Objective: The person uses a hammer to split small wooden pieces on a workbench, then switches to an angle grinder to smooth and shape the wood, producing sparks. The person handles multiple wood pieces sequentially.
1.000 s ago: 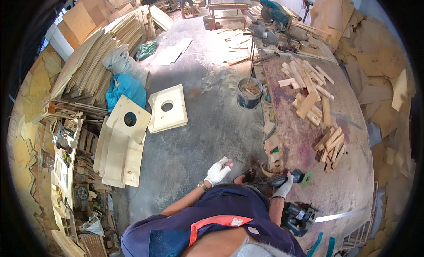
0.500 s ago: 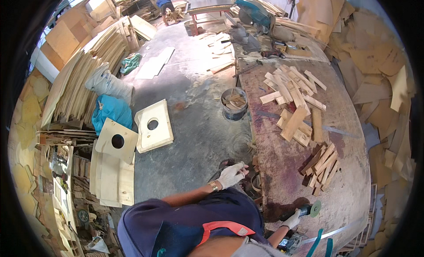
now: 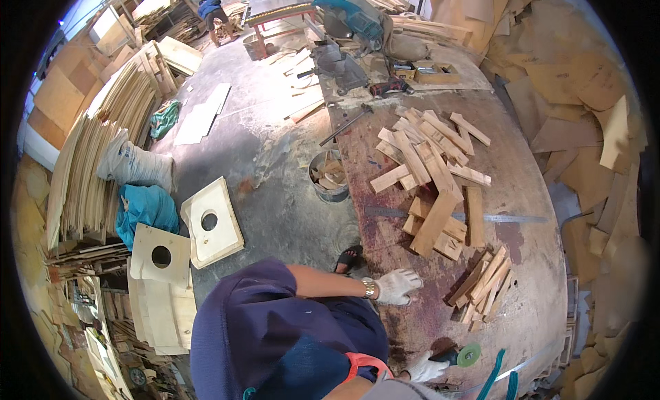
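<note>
Clearly, the right hand (image 3: 425, 367), in a white knitted glove, grasps a dark-bodied angle grinder (image 3: 450, 357) fitted with a round green disc (image 3: 469, 354). That grinder is at the near part of a worn, brown wooden table (image 3: 529, 180); I cannot tell whether it touches the tabletop. The left hand (image 3: 399, 288), also white-gloved, with a gold-coloured watch (image 3: 370, 288) at the wrist, is released: its fingers reach out loosely and nothing shows in its grip. It is just inside the table's left edge; whether it rests on the surface is unclear.

2 piles of wood lie on the table. A small pile of light-brown wooden strips (image 3: 481, 290) sits to the right of the left hand, apart from it, between the left and right edges. Farther from the near edge is a larger heap of pale wooden pieces (image 3: 440, 174), with a long grey metal ruler (image 3: 515, 219) extending from it towards the right edge.
</note>
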